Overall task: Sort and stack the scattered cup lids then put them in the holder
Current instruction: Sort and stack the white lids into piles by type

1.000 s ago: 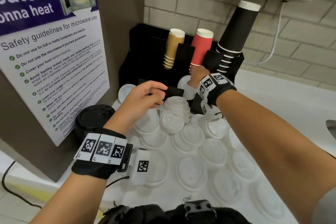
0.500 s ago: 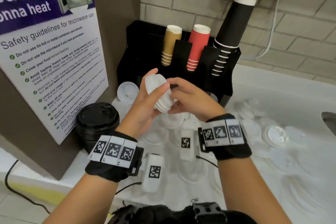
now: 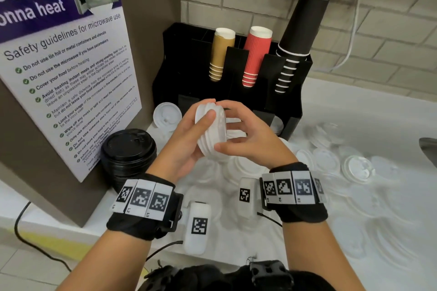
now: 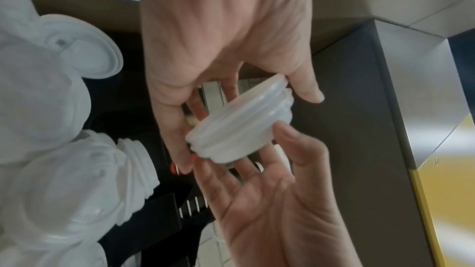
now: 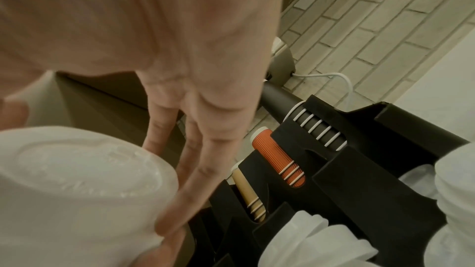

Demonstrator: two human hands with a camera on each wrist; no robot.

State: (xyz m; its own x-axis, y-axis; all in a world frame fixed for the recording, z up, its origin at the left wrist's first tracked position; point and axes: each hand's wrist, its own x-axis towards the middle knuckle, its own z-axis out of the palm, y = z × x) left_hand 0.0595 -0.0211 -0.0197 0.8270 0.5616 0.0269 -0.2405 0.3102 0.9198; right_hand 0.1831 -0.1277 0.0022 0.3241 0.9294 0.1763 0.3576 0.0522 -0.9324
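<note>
Head view: a short stack of round, ridged, white translucent plastic cup lids (image 3: 211, 130) is held on edge above the bench, clasped between both hands. The left hand (image 3: 189, 142) curls its thumb over the stack's face; the right hand (image 3: 248, 136) cups the opposite side with fingers bent around the rims. Beneath lie more scattered white plastic lids (image 3: 357, 170) on the pale bench (image 3: 369, 106). Behind stands the black slotted plastic holder (image 3: 236, 64) with ribbed paper cups.

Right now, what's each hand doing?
Left hand: holds the white lid stack.
Right hand: holds the same stack from the other side.
</note>
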